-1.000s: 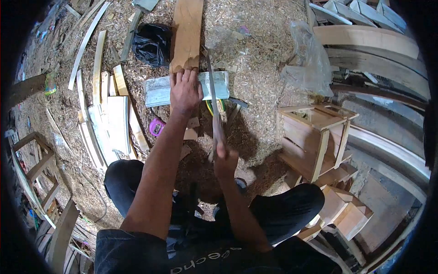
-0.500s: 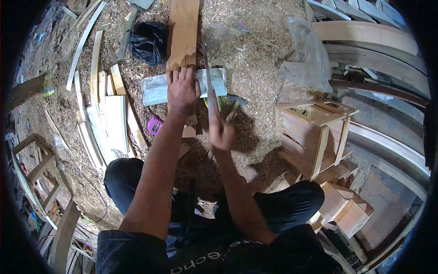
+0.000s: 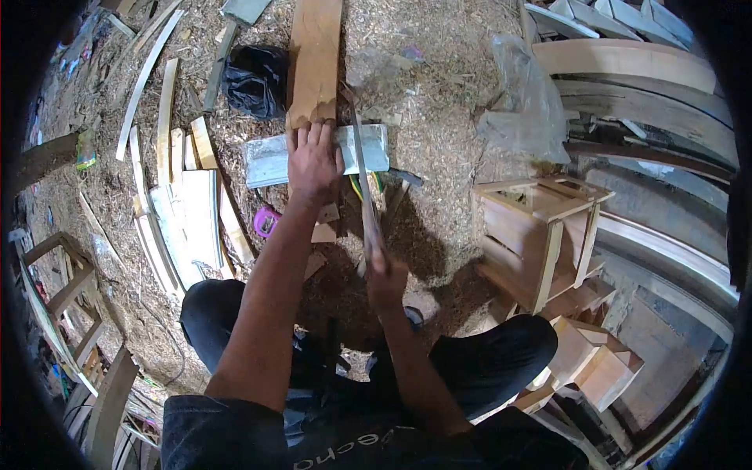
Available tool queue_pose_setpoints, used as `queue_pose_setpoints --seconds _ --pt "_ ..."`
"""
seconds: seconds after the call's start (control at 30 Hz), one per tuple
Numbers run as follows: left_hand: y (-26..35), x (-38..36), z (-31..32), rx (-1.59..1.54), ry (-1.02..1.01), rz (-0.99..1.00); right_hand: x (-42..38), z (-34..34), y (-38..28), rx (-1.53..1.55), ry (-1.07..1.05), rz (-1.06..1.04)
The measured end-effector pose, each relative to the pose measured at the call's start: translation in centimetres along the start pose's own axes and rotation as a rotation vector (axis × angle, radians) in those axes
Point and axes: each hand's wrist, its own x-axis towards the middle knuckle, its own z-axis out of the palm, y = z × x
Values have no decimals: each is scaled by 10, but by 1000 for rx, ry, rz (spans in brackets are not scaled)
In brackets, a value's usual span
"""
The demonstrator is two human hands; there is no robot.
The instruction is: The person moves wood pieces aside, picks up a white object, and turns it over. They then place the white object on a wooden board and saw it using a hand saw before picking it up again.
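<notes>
My left hand (image 3: 315, 166) holds a long brown wooden board (image 3: 315, 63) down, fingers together over it and thumb along its right side. Beneath that hand, the board crosses a whitish block (image 3: 266, 160) lying on the ground. In my right hand (image 3: 388, 282) is the handle of a handsaw (image 3: 361, 160), fingers closed round it. The long narrow blade points away from me along the board's right edge, passing over the block's right part. A pink tape measure (image 3: 266, 222) lies left of my left forearm.
A black plastic bag (image 3: 255, 81) sits beside the board's left edge. Pale wood strips (image 3: 200, 211) are piled on the left. To the right stands a small wooden frame box (image 3: 540, 235), with a clear plastic sheet (image 3: 529, 102) beyond it. Shavings cover the ground.
My right hand has drawn the handsaw back towards my body, so its handle is lower in view. My left hand stays on the board.
</notes>
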Motion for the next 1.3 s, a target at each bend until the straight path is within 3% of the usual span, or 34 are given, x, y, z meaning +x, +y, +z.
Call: queue_pose_setpoints --seconds 0.03,0.07,0.13,0.17,0.23,0.33,0.37,0.4,0.47,0.53,0.6,0.7,0.77,0.8,0.9,0.97,1.07,1.1,1.2,1.3 --pt "1 -1 1 12 29 11 22 10 -6 -11 59 -78" --pt "4 -2 -1 8 22 9 44 25 45 -392 166 -329" --pt "4 0 -5 -16 2 -4 71 27 6 -21 -139 222" --pt "3 0 -3 -8 -19 -18 54 18 6 -22 -137 222" --pt "5 -1 -4 -13 5 -8 2 -2 6 -10 -26 -14" --pt "2 0 -4 7 11 15 16 10 -6 26 42 -16" --pt "4 1 -9 -5 -23 -5 46 13 28 -127 -54 -80" --pt "7 1 -10 -18 -54 -27 75 20 -23 -186 -145 221" --pt "7 0 -7 -9 -40 -22 65 25 -39 -227 -111 263" --pt "5 0 -2 5 -16 -30 8 6 -16 -76 -38 28" --pt "2 2 -2 9 -23 -16 -23 -17 -9 -34 -68 59" --pt "7 3 -7 -1 0 -6 6 6 6 -12 15 -13" --pt "3 -1 0 26 2 -12 58 19 -25 -78 -37 108" --pt "2 -7 -6 33 -6 -9 72 21 -18 119 -100 190" --pt "3 -6 -7 -7 -45 205 39 10 -12 88 -57 197" --pt "5 -7 -7 -20 -44 223 22 22 11 333 28 241" --pt "3 -2 -4 -58 -12 187 33 43 21 237 62 215" --pt "4 -4 -3 -34 0 170 35 43 -12 349 67 183" --pt "0 -6 0 -27 37 171 40 32 11 443 21 286" --pt "3 -2 -3 -39 74 172 42 36 21 357 31 189"
